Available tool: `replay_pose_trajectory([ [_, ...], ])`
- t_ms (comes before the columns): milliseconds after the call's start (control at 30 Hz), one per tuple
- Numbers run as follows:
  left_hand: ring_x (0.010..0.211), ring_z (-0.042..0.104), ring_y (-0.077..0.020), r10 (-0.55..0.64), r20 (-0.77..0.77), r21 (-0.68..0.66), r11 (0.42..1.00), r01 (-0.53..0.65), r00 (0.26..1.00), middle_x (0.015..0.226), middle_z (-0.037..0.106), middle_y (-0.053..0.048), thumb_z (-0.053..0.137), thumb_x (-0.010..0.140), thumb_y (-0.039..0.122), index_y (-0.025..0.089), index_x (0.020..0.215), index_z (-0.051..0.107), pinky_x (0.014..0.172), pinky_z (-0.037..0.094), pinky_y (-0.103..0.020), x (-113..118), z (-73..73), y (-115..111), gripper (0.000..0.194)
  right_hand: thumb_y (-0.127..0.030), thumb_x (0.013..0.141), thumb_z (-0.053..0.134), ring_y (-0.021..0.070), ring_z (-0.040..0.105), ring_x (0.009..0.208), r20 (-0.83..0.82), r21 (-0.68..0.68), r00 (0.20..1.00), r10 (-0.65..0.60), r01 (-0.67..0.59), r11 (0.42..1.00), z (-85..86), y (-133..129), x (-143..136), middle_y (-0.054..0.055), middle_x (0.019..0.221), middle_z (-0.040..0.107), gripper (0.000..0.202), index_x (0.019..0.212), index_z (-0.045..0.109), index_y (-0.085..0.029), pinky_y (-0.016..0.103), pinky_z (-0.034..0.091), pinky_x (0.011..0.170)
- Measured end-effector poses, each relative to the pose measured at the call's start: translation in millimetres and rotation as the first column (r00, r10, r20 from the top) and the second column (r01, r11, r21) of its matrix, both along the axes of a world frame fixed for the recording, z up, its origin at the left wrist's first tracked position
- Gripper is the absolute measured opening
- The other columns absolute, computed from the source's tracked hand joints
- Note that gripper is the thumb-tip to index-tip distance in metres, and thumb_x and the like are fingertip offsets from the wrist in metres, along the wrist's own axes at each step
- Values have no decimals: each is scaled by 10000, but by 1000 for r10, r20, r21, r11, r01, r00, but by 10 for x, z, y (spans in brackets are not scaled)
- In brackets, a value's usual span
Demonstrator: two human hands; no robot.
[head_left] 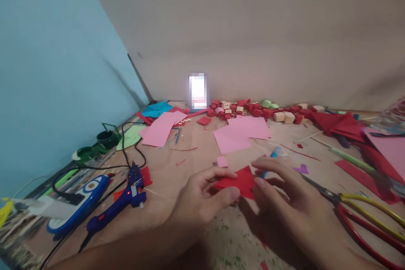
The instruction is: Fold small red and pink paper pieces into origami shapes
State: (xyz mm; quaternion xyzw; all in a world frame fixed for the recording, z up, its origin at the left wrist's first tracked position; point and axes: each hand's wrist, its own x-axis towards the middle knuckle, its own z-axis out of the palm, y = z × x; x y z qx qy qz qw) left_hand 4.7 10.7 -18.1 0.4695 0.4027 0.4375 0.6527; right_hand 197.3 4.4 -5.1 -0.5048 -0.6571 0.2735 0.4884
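A small piece of red paper is pinched between the thumb and fingers of my left hand, in the middle of the head view. My right hand is at the paper's right edge, fingers bent and apart. Its thumb tip is close to the paper; whether it touches I cannot tell. Just behind the red paper sits a small pink block. A blue pen lies partly hidden behind my right fingers. Scissors with red and yellow handles lie right of my right hand.
At left are a blue glue gun with a lit red light, a power strip and black cords. Pink sheets and several small red and cream paper blocks lie toward the back, near a bright phone.
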Motion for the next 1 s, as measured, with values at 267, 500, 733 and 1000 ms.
replay_pose_trajectory([
  [267,612,609,-110,6,-160,-3,1000,-7,987,734,660,-7,795,746,257,130,1062,661,540,490,-195,38,55,22,366,-455,894,696,245,737,882,-391,-277,920,31,-149,949,-183,132,-18,99,1014,769,329,1140,742,-242,340,591,716],
  [500,692,636,-107,15,-121,30,999,-11,993,889,691,-23,799,750,233,154,1183,617,623,543,-204,67,31,0,476,-453,817,783,210,685,733,-609,-423,787,102,-430,797,-166,82,-105,51,784,721,260,834,756,-195,344,559,711],
  [733,592,624,-108,-42,-226,-37,999,34,973,717,696,-47,740,826,384,97,889,734,590,519,-211,47,-2,21,294,-411,810,806,188,644,755,-579,-419,810,90,-390,820,-171,73,-81,51,835,735,235,814,766,-180,318,512,734],
  [1000,671,651,-149,-21,-354,81,995,53,935,797,718,-60,700,837,358,126,879,734,613,541,-234,62,0,-11,239,-503,836,770,187,601,705,-565,-439,814,134,-434,787,-234,83,-55,53,751,675,341,789,771,-165,313,494,662],
])
